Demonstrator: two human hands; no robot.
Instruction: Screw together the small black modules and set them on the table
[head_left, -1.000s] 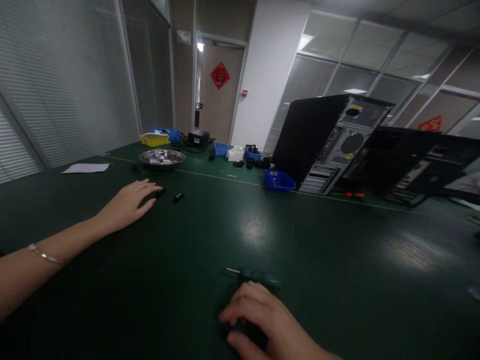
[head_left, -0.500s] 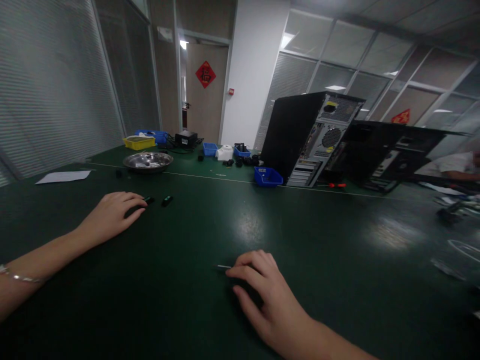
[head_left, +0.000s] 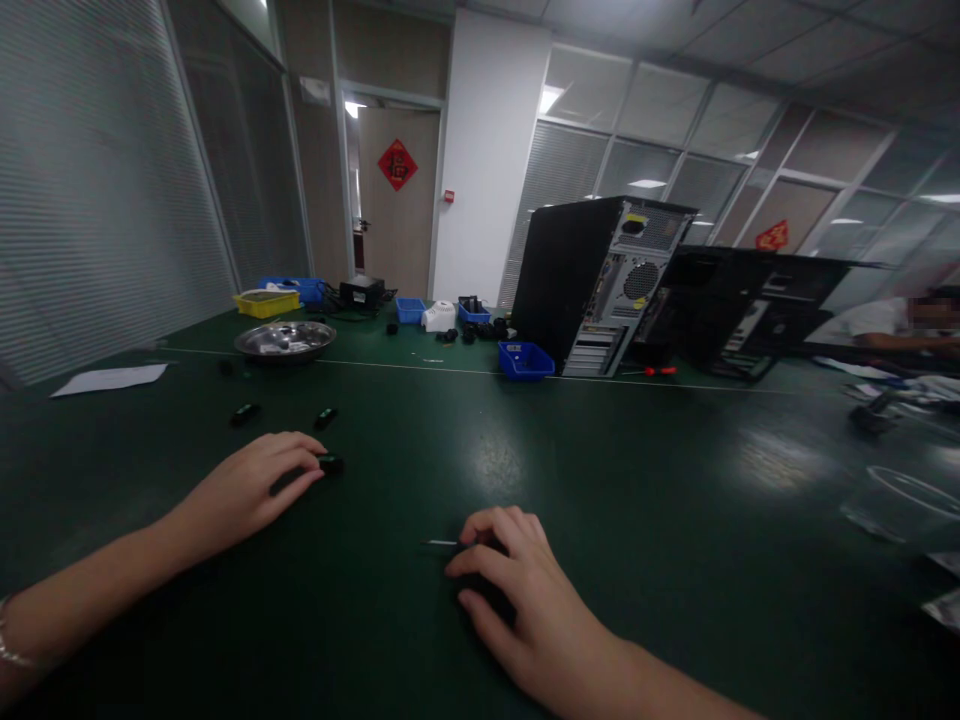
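Left fingers [head_left: 304, 442] pinch a small, green-marked black block [head_left: 332, 464].

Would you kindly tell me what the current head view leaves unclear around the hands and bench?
Head view, hidden: the rear of the thin-shafted tool, behind the right hand; whether it is gripped can't be told.
Head view, hidden: one end of the dark piece in the left hand, which covers it.
Head view, too small: what lies in the metal bowl.
Head view, cut off: part of the bracelet, by the left edge.
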